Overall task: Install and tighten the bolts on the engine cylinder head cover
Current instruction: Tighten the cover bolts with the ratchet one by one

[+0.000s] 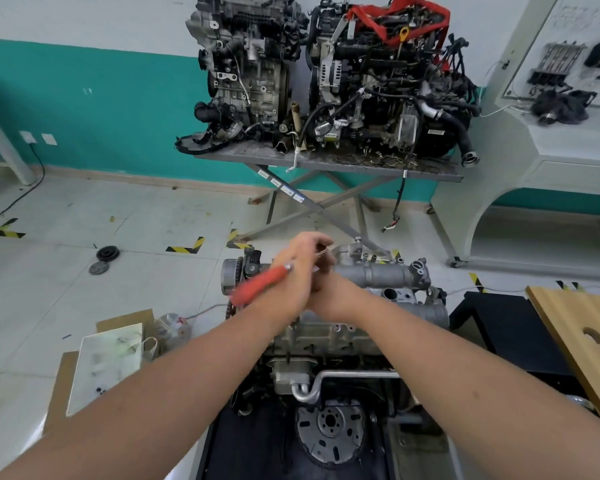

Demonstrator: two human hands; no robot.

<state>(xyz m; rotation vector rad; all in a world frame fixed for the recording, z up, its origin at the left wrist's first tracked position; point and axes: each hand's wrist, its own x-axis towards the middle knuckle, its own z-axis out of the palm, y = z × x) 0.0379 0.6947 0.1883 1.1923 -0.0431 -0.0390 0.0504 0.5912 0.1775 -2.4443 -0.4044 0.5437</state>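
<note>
— So, where are your hands just now?

— Both are over the engine point(326, 334), close together and touching above its upper part. Your left hand point(293, 275) has its grip closed round the red-handled tool point(262, 284); the red handle sticks out to the left of the engine's top, blurred.

— And the right one?

— Your right hand point(329, 292) lies just behind the left, partly hidden by it, so I cannot tell whether its grip is open or holding something.

— Where is the cover?

— The cylinder head cover point(378, 275) is the grey metal casting on top of the engine, running to the right of your hands. No bolt is clear enough to pick out.

— What else stands round the engine?

— Beyond it, two larger engines point(326, 74) sit on a grey scissor-legged desk point(326, 162) against the teal wall. Left of the engine, on the floor, lies a cardboard box point(108, 362) with a plastic bottle point(172, 325) beside it — and farther left, two dark round discs point(104, 259). Right of the engine is a wooden board point(582, 334) with a round hole in it.
</note>
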